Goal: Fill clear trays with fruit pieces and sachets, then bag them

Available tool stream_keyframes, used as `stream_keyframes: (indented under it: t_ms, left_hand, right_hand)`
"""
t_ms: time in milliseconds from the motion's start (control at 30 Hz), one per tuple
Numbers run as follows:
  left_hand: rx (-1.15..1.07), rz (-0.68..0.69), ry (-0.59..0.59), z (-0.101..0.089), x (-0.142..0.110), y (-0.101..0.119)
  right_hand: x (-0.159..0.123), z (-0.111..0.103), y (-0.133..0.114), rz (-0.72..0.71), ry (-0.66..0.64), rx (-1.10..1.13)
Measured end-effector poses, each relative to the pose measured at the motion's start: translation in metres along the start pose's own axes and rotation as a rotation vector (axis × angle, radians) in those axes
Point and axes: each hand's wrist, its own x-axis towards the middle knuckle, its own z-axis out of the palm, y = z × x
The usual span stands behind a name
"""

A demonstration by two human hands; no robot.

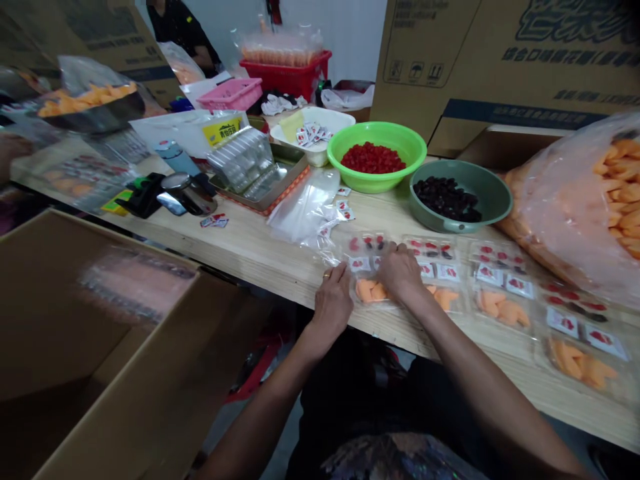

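Note:
A clear plastic tray (369,291) lies at the table's front edge, with orange shell-shaped pieces, small white sachets and red and dark pieces in its compartments. My right hand (400,275) grips the tray's right side and hides part of it. At the tray's left end, my left hand (334,300) has its fingers closed at the edge of a clear plastic bag (327,252); the fingertips are partly hidden. More flat bags (305,207) lie just behind. To the right, several similar filled trays (503,283) stand in a row.
A lime-green bowl (345,170) holds red pieces, and a dark green bowl (493,200) holds dark ones. A big bag of orange pieces (555,193) leans at right. An open cardboard box (150,373) stands below left, with a packed tray inside. A tape dispenser (145,195) sits left.

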Motion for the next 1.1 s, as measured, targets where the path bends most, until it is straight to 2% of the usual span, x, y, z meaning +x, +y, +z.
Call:
stream_keyframes:
  t_ms: [167, 333, 400, 467, 567, 633, 733, 833, 933, 1000, 1100]
  left_hand:
    - [-0.052, 0.005, -0.009, 0.001, 0.002, 0.002]
    - [-0.066, -0.015, 0.008, 0.003, -0.001, 0.001]
    - [-0.094, 0.007, 0.011, -0.001, 0.002, -0.002]
    - [-0.092, 0.004, 0.018, -0.009, 0.009, -0.008]
    - [0.038, -0.065, 0.059, -0.029, 0.031, -0.022]
    - [0.156, -0.103, 0.062, -0.043, 0.047, -0.031]
    - [0.247, -0.116, -0.023, -0.055, 0.066, -0.037]
    - [0.230, -0.086, -0.153, -0.052, 0.075, -0.032]
    - [0.132, -0.018, -0.271, -0.044, 0.074, -0.025]
    - [0.038, 0.057, -0.281, -0.041, 0.070, -0.025]
    - [-0.160, 0.243, -0.212, -0.043, 0.061, -0.033]
  right_hand:
    - [0.012, 0.004, -0.002, 0.072, -0.034, 0.205]
    - [0.021, 0.004, 0.008, 0.229, -0.233, 1.010]
    - [0.020, 0.003, 0.008, 0.246, -0.278, 1.181]
    - [0.020, 0.000, 0.008, 0.242, -0.304, 1.275]
    - [0.018, -0.014, 0.016, 0.239, -0.335, 1.385]
    - [0.015, -0.028, 0.032, 0.233, -0.370, 1.458]
    - [0.004, -0.049, 0.060, 0.169, -0.466, 1.583]
    - [-0.017, -0.061, 0.072, 0.072, -0.619, 1.633]
    - [-0.036, -0.059, 0.064, 0.036, -0.793, 1.614]
    - [-0.039, -0.052, 0.057, 0.045, -0.857, 1.597]
    - [-0.033, -0.040, 0.056, 0.112, -0.874, 1.609]
